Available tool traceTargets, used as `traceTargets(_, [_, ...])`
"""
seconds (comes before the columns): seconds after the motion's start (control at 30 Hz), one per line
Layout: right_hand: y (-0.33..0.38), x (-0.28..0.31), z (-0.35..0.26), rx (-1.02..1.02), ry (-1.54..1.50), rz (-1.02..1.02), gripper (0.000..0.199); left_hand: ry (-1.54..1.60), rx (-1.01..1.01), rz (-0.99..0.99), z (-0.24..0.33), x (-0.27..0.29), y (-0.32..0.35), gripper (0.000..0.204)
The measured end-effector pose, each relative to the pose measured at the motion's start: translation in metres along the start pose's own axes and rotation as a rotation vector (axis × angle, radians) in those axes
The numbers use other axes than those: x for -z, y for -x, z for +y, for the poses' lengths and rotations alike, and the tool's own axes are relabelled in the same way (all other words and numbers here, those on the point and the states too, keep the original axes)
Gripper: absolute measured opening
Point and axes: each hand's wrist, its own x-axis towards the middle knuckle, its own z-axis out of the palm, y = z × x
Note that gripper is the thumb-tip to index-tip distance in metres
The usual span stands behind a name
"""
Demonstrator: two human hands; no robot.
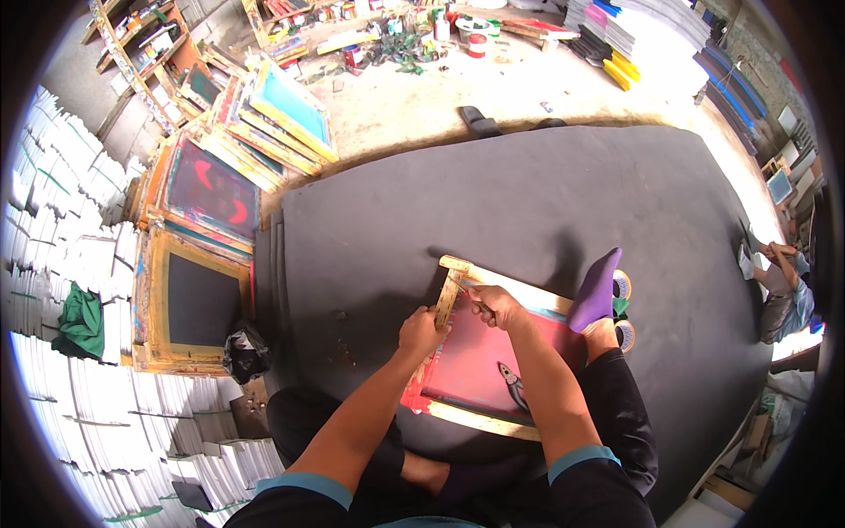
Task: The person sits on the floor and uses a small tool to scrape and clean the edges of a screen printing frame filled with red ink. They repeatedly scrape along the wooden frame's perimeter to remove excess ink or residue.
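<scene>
A wooden screen-printing frame [482,421] with reddish mesh [471,356] lies before me on the dark mat, between my legs. My left hand [422,333] is closed around its left bar, below the far-left corner. In my right hand [495,306] is a thin tool, its slim end pointing at that bar near the corner; it looks like a screwdriver, but the fingers cover most of it. Dark-handled pliers [510,385] rest on the mesh, beneath my right forearm. My foot in a purple sock [598,289] is against the frame's far-right side.
Tape rolls [625,336] sit beside my foot. More printing frames [204,304] lean at the left, with a black plastic bag [247,352] and white stacks [53,352] nearby. Another person [786,295] sits at the far right. Sandals [478,121] lie past the mat [422,202].
</scene>
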Motion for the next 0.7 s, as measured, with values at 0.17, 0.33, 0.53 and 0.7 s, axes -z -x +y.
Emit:
traceTargets(0.17, [0.002, 0.002, 0.019, 0.479, 0.552, 0.258, 0.036, 0.019, 0.017, 0.006, 0.005, 0.001, 0.001, 0.044])
traceTargets(0.33, [0.027, -0.020, 0.011, 0.509, 0.971, 0.610, 0.036, 0.015, 0.046, -0.011, -0.002, 0.000, 0.002, 0.045])
traceTargets(0.53, [0.017, -0.015, 0.014, 0.536, 1.014, 0.638, 0.036, 0.031, 0.015, 0.037, 0.003, 0.002, 0.003, 0.044])
traceTargets(0.7, [0.011, -0.011, 0.011, 0.501, 1.152, 0.609, 0.031, 0.029, 0.002, 0.018, -0.001, 0.001, 0.000, 0.044])
